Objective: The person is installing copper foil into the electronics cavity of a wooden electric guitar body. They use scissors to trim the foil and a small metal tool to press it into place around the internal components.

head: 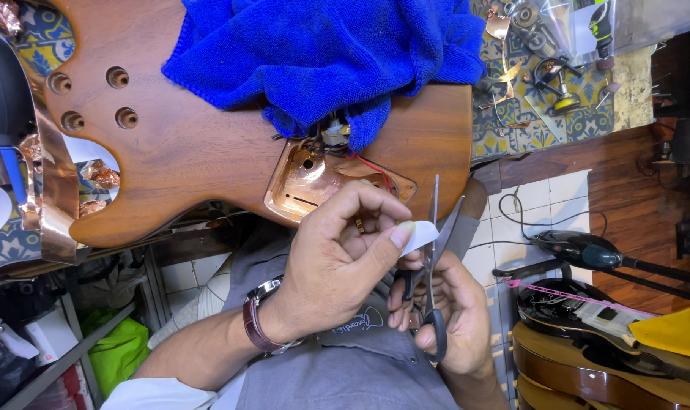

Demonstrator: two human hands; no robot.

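My left hand point(345, 258), with a wristwatch and a ring, pinches a small white piece of material point(419, 234) between thumb and forefinger. My right hand point(447, 311) holds black-handled scissors point(434, 250), blades open and pointing up around the white piece. Just above lies a brown wooden guitar body point(208, 144), back side up, with a copper-lined cavity point(315, 182) showing wires. A blue cloth point(322, 53) covers its upper part.
Copper foil strips point(45, 175) lie at the left edge. Small metal parts and a plastic bag point(557, 45) sit on a patterned mat at top right. Other guitars point(588, 334) and a yellow cloth point(679, 334) are on the floor at right. Green bag point(121, 349) below left.
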